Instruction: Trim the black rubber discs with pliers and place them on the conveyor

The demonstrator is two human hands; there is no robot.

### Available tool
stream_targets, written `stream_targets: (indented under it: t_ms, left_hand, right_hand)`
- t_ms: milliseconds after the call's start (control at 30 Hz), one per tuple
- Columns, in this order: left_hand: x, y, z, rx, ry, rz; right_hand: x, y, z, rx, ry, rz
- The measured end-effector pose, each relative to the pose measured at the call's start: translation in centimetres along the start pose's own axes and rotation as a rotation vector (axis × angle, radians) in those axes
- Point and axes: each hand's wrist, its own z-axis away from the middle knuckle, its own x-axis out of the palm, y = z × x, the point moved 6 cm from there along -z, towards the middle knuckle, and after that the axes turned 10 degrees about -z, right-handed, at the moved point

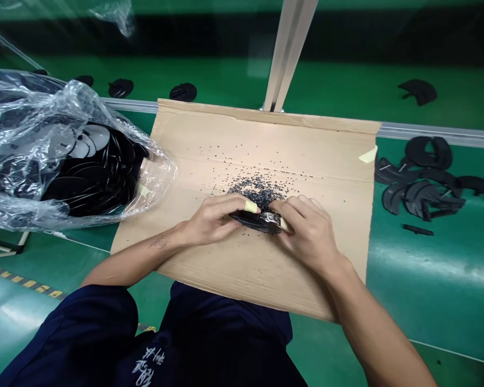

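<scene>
The person's dark blue clothes are nearest, with the cardboard just beyond, its near edge over the lap. Both hands work close together above its middle.

The left hand is closed on the left end of a black part, thumb and fingers pinching it; yellowish tape wraps one finger. The right hand is curled around a small metal tool set against the part's right side, and also bears tape. Whether its fingers touch the part too, I cannot tell.

The part is held above the cardboard, between the hands. It is dark and thin, with a rounded near edge; fingers and tool hide much of the rest.

Just past it, black scraps lie thick near the hands and thinner farther out. To the left, a clear bag full of black discs overlaps the cardboard's edge. To the right, curved black pieces lie heaped on the green surface. Farthest, a pale post rises behind the cardboard's far edge.
</scene>
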Motion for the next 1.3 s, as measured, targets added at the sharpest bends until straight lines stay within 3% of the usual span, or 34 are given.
stream_targets:
  t_ms: [267,500,633,833,1100,1200,1300]
  left_hand:
    - [0.0,0.0,0.2,0.001,0.015,0.004]
    - [0.2,-0.2,0.6,-0.049,0.004,0.049]
    - [0.4,-0.3,0.8,-0.043,-0.011,0.064]
    - [-0.1,-0.2,0.1,-0.05,-0.017,-0.006]
    - [0.1,0.4,-0.3,-0.027,-0.125,-0.001]
    - [-0.5,-0.1,-0.6,-0.085,-0.084,-0.088]
    - [-1.8,-0.3,-1.1,-0.104,0.038,-0.177]
  right_hand:
    - [-0.1,-0.7,-0.1,-0.018,0.026,0.163]
    - [-0.2,-1.5,-0.2,-0.007,-0.027,0.31]
    - [0.1,-1.5,0.1,0.007,-0.006,0.24]
    - [0.9,0.2,0.7,0.135,-0.034,-0.059]
    - [0.6,0.2,-0.1,0.13,-0.087,0.248]
    - [0.3,0.5,-0.1,0.172,-0.098,0.271]
    - [0.0,1.3,0.0,0.21,-0.076,0.242]
